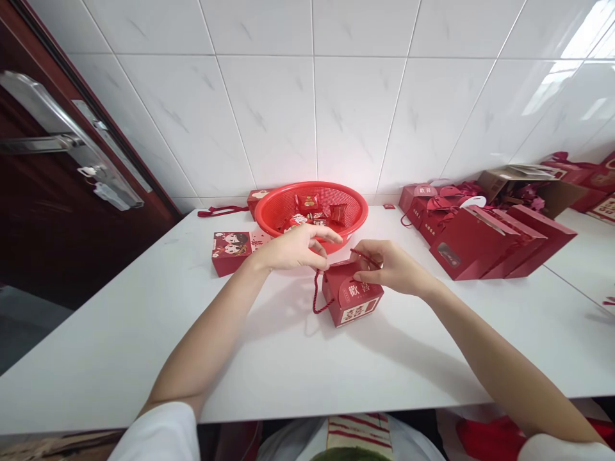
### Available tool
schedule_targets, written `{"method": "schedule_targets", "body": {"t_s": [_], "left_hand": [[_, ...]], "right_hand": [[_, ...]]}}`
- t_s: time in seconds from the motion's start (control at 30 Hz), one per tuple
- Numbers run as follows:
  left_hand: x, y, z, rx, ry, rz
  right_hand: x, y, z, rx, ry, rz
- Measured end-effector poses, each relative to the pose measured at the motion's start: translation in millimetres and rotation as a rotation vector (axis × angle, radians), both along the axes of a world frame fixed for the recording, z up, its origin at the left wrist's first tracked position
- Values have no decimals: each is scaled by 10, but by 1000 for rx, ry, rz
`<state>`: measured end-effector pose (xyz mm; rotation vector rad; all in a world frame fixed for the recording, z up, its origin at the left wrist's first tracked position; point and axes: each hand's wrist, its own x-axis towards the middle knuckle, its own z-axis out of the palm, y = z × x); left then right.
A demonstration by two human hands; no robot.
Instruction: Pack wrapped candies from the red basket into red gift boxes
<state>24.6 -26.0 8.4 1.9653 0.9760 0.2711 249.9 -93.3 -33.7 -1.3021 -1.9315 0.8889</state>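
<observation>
Just below the middle of the frame, a small red box (350, 299) sits upright on the white table (269, 365), under your two hands. Its red cord (315, 299) loops out on the left, and more of the cord shows above its top at your right hand (387, 267). That hand's thumb rests by the lid, a little apart from the forefinger, with cord crossing between; you cannot tell whether it is gripped. Your left hand (305, 248) arches above the box's left side, forefinger stretched out, thumb bent in below; whether those fingertips hold anything, you cannot tell.

Behind your hands, at the centre, a red basket (356, 200) holds wrapped sweets (307, 203). Left of centre you have a printed box (231, 255), and beyond it a dark ribbon (223, 210). Red packs (473, 250) stand at the right, before an open carton (494, 186). Your upper left shows a door (38, 211), beside the tiled wall (360, 115).
</observation>
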Motion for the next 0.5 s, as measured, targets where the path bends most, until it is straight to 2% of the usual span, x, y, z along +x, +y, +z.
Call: {"method": "schedule_targets", "body": {"t_s": [0.13, 0.33, 0.5], "left_hand": [[-68, 20, 36, -56, 65, -104], [-220, 63, 105, 82, 315, -200], [-234, 55, 99, 31, 476, -266]], "right_hand": [[-38, -14, -70, -2, -132, 9], [-48, -52, -149, -37, -203, -10], [-51, -62, -128, -11, -266, -24]]}}
